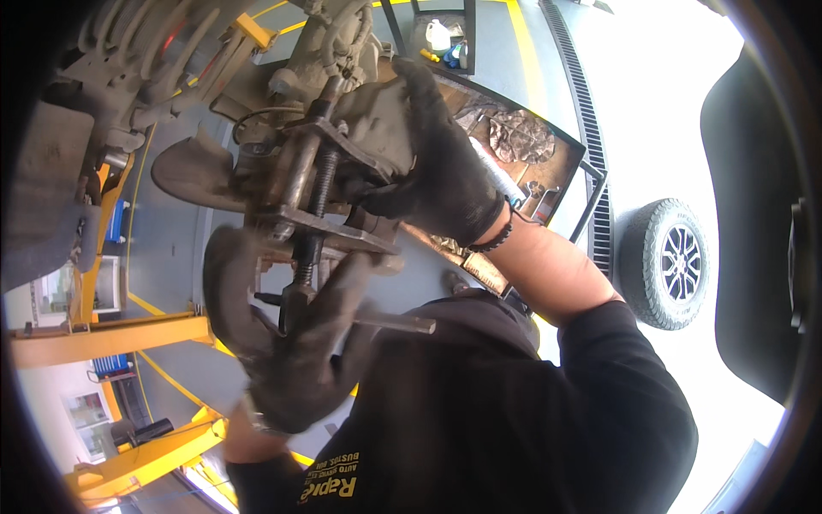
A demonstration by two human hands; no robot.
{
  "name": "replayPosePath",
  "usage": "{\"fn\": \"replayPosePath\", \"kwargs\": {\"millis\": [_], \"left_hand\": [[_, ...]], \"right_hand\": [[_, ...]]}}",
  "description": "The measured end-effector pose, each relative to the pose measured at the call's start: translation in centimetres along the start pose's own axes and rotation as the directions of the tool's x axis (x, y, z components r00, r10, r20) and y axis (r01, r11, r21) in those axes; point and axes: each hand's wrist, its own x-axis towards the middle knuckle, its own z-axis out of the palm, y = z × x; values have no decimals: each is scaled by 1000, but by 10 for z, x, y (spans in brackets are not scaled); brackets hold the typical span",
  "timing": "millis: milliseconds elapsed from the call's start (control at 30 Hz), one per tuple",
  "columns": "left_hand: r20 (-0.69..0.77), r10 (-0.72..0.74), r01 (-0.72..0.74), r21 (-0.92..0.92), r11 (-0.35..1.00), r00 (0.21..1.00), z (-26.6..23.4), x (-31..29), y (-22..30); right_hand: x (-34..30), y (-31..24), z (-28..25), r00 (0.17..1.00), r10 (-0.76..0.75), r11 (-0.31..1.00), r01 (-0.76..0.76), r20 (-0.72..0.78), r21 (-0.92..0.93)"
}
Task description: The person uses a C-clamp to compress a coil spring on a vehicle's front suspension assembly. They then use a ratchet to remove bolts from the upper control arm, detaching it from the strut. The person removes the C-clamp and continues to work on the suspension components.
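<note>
A dark screw-type puller [322,184], with two flat plates and a threaded rod, stands slightly tilted among grimy vehicle suspension parts. At its lower end my gloved left hand [295,343], a little blurred, has its fingers curled round the screw head and the crosswise handle bar [398,323]. My gloved right hand [432,163] is higher up, wrapped over the side of a dusty grey metal part [372,124] beside the puller's upper plate. Its thumb points in toward the puller; the fingertips are partly hidden.
On the right, a workbench [561,171] carries crumpled paper [521,137], a spray can [501,176] and wrenches [539,197]. Beyond it a wheel [672,264] stands near a floor grate [591,120]. Yellow lift arms [111,341] extend at left, below a coil spring [145,43].
</note>
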Motion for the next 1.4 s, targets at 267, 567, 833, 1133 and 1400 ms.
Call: {"fn": "replayPosePath", "kwargs": {"millis": [267, 567, 833, 1133, 1400], "left_hand": [[-633, -221, -140, -469, 872, 742, 80, -11, 14], [-425, 77, 14, 207, 978, 902, 59, -24, -22], [-32, 313, -302, 187, 935, 949, -12, -5, -52], [-437, -455, 409, -201, 890, 776, 0, -23, -19], [-219, -574, 377, -564, 735, 789, 23, -14, 24]], "right_hand": [[1, 4, 8, 1000, 12, 999, -13, 22, 34], [1, -2, 7, 999, 24, 992, -26, 24, 122], [3, 1, 8, 1000, -23, 1000, 23, 4, 0], [2, 0, 8, 1000, -13, 999, 13, 21, -32], [1, 3, 10, 997, -72, 995, 70, -23, -65]]}}
